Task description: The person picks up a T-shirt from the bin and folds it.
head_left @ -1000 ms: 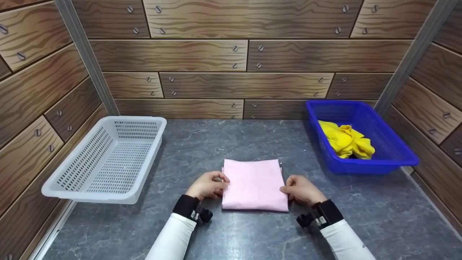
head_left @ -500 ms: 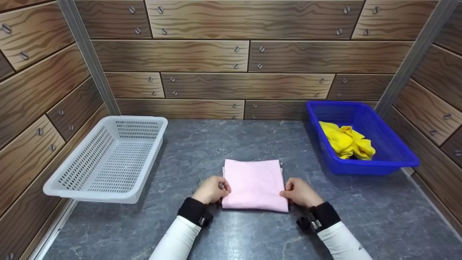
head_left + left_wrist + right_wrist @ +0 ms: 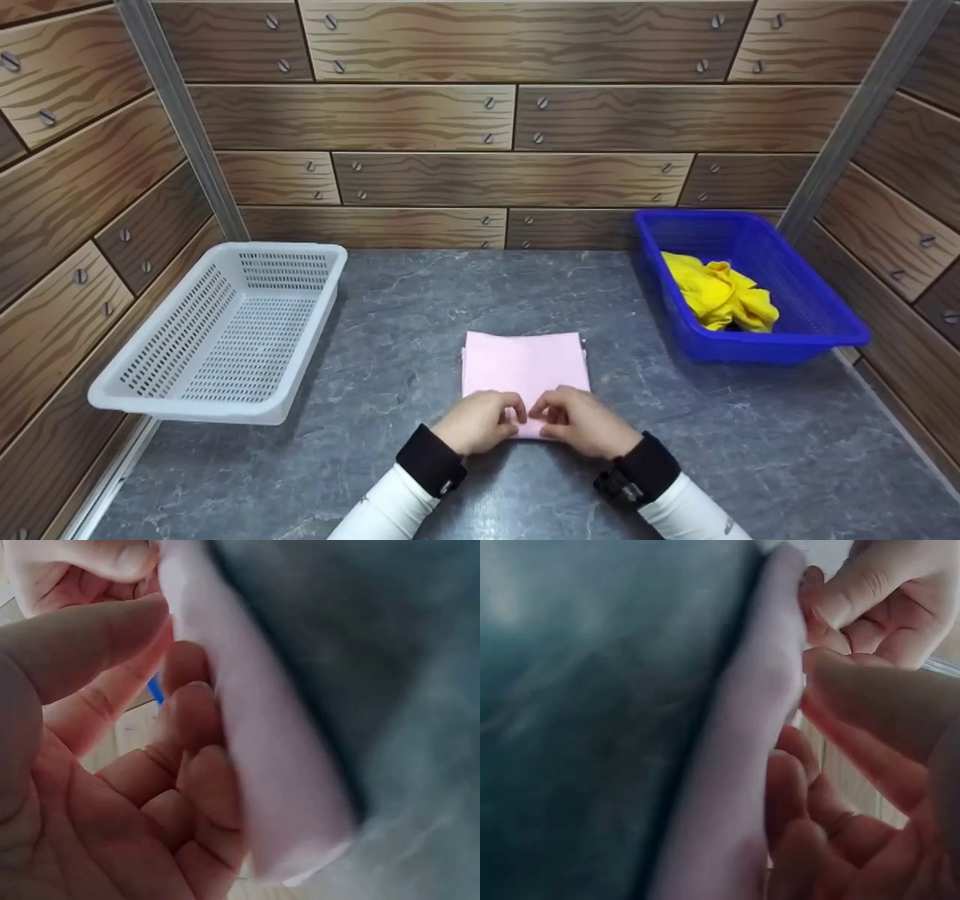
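Observation:
A folded pink cloth (image 3: 525, 366) lies flat on the grey tabletop, a little below the middle of the head view. Over its near part, my left hand (image 3: 480, 422) and right hand (image 3: 589, 421) are close together, bent fingertips on the fabric and thumbs by the near edge. In the left wrist view the fingers (image 3: 196, 716) rest against the rounded pink fold (image 3: 277, 772). The right wrist view has the same edge (image 3: 724, 757), with my right fingers (image 3: 786, 787) alongside it. Part of the cloth is hidden under both hands.
A white perforated basket (image 3: 296, 375) stands on the left. At the back right, a blue basket (image 3: 750, 346) holds a crumpled yellow cloth (image 3: 720, 292). Wood-patterned walls (image 3: 435, 178) enclose the grey table (image 3: 420, 300) at the back and sides.
Both hands have left the cloth's left and right sides, coming inward and nearer to its front edge, where they almost meet. The cloth has stayed in place.

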### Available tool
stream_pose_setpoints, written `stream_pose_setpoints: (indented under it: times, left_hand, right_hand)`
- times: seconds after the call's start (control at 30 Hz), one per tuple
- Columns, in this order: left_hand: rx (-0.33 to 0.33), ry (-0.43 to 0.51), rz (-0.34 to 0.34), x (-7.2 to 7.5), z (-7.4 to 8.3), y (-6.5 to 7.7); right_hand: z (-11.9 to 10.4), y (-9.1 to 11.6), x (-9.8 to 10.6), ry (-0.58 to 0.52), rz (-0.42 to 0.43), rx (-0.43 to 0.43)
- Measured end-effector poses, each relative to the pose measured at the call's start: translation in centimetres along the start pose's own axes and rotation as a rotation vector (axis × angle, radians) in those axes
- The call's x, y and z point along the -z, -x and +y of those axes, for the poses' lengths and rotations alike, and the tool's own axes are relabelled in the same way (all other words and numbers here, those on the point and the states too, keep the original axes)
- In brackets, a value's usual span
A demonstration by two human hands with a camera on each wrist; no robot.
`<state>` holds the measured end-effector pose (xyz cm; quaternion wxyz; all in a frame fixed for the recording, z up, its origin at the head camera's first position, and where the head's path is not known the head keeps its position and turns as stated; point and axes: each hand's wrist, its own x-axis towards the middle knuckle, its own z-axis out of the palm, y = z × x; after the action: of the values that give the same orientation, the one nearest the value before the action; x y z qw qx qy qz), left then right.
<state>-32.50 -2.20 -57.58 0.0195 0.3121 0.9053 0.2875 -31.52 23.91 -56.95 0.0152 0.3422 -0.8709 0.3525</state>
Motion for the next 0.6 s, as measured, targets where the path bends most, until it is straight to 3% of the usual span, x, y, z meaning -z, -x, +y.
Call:
stream_pose_setpoints:
  times: [0.07, 0.13, 0.4, 0.5, 0.6]
  left_hand:
    - [0.02, 0.005, -0.02, 0.0, 0.0, 0.2]
    - [0.039, 0.022, -0.032, 0.0, -0.2, 0.3]
    - [0.108, 0.113, -0.038, 0.6, -0.8, 0.4]
    - [0.131, 0.079, -0.049, 0.6, -1.0, 0.5]
    - [0.141, -0.029, -0.046, 0.5, -0.8, 0.6]
  right_hand:
    - [2.2, 0.0, -0.6, -0.032, -0.034, -0.095]
    - [2.6, 0.1, -0.3, -0.043, -0.066, -0.149]
    - [4.0, 0.4, 1.5, -0.013, -0.139, -0.267]
    - [4.2, 0.4, 1.8, 0.036, -0.137, -0.305]
    - [3.5, 0.5, 2.0, 0.107, -0.095, -0.328]
